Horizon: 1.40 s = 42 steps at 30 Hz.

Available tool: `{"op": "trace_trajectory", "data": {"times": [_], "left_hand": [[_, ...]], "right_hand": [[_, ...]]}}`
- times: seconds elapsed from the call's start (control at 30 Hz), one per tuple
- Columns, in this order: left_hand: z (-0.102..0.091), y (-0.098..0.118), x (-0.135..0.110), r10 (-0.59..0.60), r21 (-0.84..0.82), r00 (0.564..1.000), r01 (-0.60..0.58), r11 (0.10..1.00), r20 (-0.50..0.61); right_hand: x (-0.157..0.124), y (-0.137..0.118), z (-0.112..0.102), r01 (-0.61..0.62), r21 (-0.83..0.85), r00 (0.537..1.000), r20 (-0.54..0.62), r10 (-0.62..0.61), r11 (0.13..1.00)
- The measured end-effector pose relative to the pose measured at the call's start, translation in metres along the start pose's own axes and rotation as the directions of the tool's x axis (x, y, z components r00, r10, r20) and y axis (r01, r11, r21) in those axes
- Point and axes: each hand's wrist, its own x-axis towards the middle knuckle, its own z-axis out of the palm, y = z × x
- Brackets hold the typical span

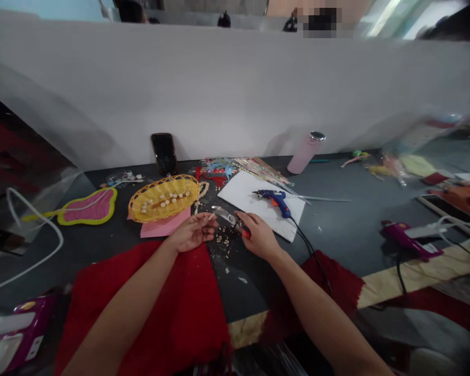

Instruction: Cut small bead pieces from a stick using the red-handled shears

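Observation:
My left hand (194, 233) pinches a small pale stick (211, 216) between thumb and fingers, over the right edge of a red cloth (180, 308). My right hand (260, 237) is wrapped round the red handles of a pair of shears (229, 217). Their metal jaws point left toward the stick, and I see a gap between the two. Small pale cut bits (222, 240) lie scattered on the dark table between my hands. Just beyond my left hand, a yellow wicker basket (164, 183) holds several pale beadlike pieces and rests partly on pink paper (151, 230).
A blue glue gun (276, 200) lies on a white board (238, 188), its black cord running toward me. Behind stand a pink bottle (301, 154) and a leaning phone (163, 153). Purple power strips (409, 241) sit at both sides. A yellow-rimmed pink fan (88, 206) lies left.

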Motion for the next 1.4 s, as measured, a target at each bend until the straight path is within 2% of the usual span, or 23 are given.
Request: {"op": "trace_trajectory", "data": {"times": [0.17, 0.33, 0.63, 1.03, 1.4], "left_hand": [[0.005, 0.001, -0.003, 0.044, -0.018, 0.999, -0.045, 0.999, -0.014], [0.007, -0.002, -0.005, 0.081, 0.013, 0.996, -0.080, 0.997, -0.048], [0.011, -0.007, -0.009, 0.156, 0.061, 0.983, -0.151, 0.987, -0.094], [0.008, -0.015, 0.002, 0.187, 0.049, 0.964, -0.181, 0.982, -0.188], [0.012, -0.011, 0.003, 0.180, 0.074, 0.961, -0.168, 0.983, -0.210]], "right_hand": [[0.002, -0.004, -0.001, 0.021, -0.044, 1.000, 0.006, -0.021, 0.999], [0.001, -0.002, -0.002, -0.022, -0.108, 1.000, -0.012, 0.021, 0.994], [-0.004, -0.006, -0.001, -0.029, -0.167, 0.997, 0.071, 0.042, 0.986], [-0.006, -0.005, 0.007, 0.005, -0.137, 0.993, 0.117, 0.011, 0.991], [-0.004, -0.008, 0.000, -0.008, -0.123, 0.984, 0.174, 0.029, 0.992]]}}
